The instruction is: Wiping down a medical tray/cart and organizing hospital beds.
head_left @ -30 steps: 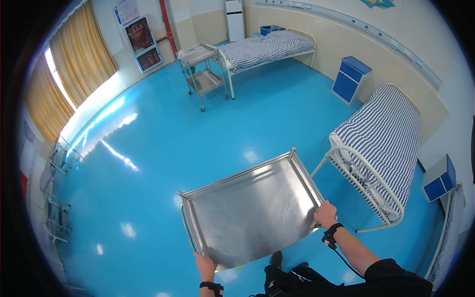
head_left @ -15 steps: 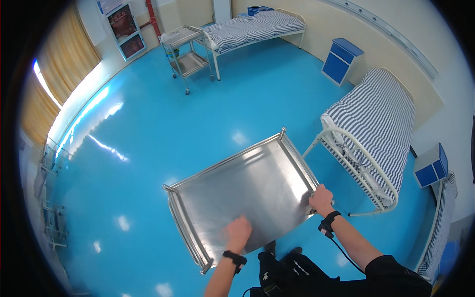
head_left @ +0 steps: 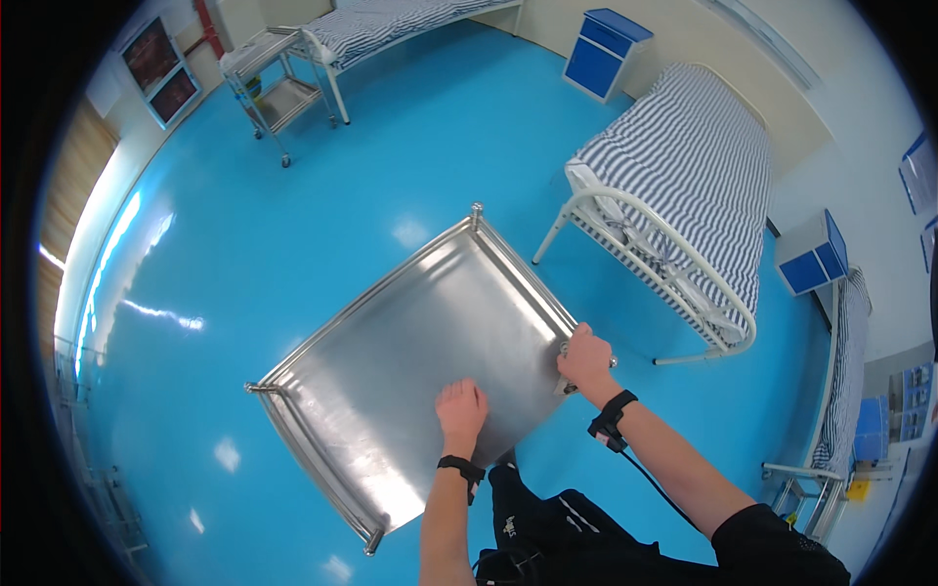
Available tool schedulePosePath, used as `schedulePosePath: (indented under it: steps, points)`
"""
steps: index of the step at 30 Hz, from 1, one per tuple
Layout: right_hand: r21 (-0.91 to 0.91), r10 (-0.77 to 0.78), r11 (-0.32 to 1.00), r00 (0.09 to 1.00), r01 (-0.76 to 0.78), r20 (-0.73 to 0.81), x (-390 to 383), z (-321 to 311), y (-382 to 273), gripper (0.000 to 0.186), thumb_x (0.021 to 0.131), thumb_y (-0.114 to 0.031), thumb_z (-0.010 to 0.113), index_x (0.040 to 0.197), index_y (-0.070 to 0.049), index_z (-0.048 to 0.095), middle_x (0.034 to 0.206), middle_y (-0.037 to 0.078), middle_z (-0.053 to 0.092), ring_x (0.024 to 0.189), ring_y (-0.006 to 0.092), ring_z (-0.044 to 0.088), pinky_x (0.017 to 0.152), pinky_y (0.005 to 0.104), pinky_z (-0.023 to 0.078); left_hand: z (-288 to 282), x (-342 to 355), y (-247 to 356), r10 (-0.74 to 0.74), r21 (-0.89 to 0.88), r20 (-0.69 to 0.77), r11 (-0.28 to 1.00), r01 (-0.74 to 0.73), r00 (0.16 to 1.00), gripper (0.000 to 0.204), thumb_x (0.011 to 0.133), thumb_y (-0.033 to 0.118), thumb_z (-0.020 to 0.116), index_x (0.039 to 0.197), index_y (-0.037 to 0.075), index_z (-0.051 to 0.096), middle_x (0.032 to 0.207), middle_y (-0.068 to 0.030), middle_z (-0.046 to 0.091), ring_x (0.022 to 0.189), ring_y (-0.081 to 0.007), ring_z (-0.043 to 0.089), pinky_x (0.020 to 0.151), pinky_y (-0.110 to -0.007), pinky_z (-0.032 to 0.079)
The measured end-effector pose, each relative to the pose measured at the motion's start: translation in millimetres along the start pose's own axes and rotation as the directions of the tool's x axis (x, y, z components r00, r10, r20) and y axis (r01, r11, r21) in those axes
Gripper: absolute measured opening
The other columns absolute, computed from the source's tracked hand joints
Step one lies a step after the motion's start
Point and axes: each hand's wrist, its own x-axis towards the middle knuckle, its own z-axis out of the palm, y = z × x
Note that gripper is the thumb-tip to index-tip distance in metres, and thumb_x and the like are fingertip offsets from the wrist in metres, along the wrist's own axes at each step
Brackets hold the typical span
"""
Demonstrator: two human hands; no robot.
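Note:
A stainless steel trolley (head_left: pixel 391 342) stands before me, its shiny top bare, with raised rails along the sides and knobbed corner posts. My right hand (head_left: pixel 586 359) is wrapped round the trolley's right near corner, where the rail meets the post; the fingers hide part of the metal there. Over the near part of the top is my left hand (head_left: pixel 461 410), palm down, fingers slightly bent and nothing seen in it. Whether it touches the steel I cannot tell. Each wrist wears a black strap, and a cable runs from the right one.
A bed with a striped mattress (head_left: pixel 689 166) stands right of the trolley, its white foot rail (head_left: pixel 718 278) curving near it. A blue-and-white bedside cabinet (head_left: pixel 604 57) is beyond. A second trolley (head_left: pixel 283 98) stands at the far left beside another bed (head_left: pixel 391 24). Blue floor (head_left: pixel 244 244) surrounds everything.
The trolley has shifted left and turned somewhat in view, while the beds have moved left and up. My left hand, blurred before, now shows its fingers. My right hand keeps its corner grip.

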Motion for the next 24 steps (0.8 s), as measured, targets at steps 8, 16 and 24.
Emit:
schedulePosePath:
  steps: [8,16,24]
  points:
    - [0.104,0.011,0.995,1.0,-0.01,-0.008,-6.6,-3.7,-0.4,0.053,0.065,-0.022,0.063,0.1,0.012,0.041,0.075,0.016,0.061,0.065,0.0251,0.063,0.053,0.033,0.049,-2.1,-0.9,0.1,0.023,0.039,-0.056,0.999,-0.021,0.998,0.012,0.073,0.014,0.054,0.068,0.009,0.045,0.065,-0.0069,0.048,0.065,-0.0263,0.049,0.057,-0.038,0.04]
    - [0.109,-0.023,0.993,0.992,0.037,-0.124,-5.7,10.7,1.5,0.046,0.067,-0.025,0.065,0.091,0.007,0.041,0.066,0.015,0.058,0.058,0.0273,0.061,0.051,0.035,0.047,-8.4,1.2,2.1,0.031,0.063,-0.053,0.998,-0.028,0.998,0.012,0.074,0.014,0.054,0.068,0.008,0.044,0.065,-0.0077,0.047,0.065,-0.0271,0.048,0.057,-0.038,0.039]
    - [0.079,-0.015,0.997,0.998,0.02,-0.056,-7.6,5.9,-0.8,0.06,0.067,-0.029,0.066,0.103,0.013,0.041,0.074,0.015,0.061,0.066,0.0228,0.064,0.054,0.0305,0.05,-6.6,1.0,-0.9,0.016,0.058,-0.033,0.998,-0.014,0.999,0.012,0.075,0.013,0.052,0.068,0.008,0.044,0.065,-0.0078,0.047,0.064,-0.0276,0.048,0.058,-0.038,0.039]
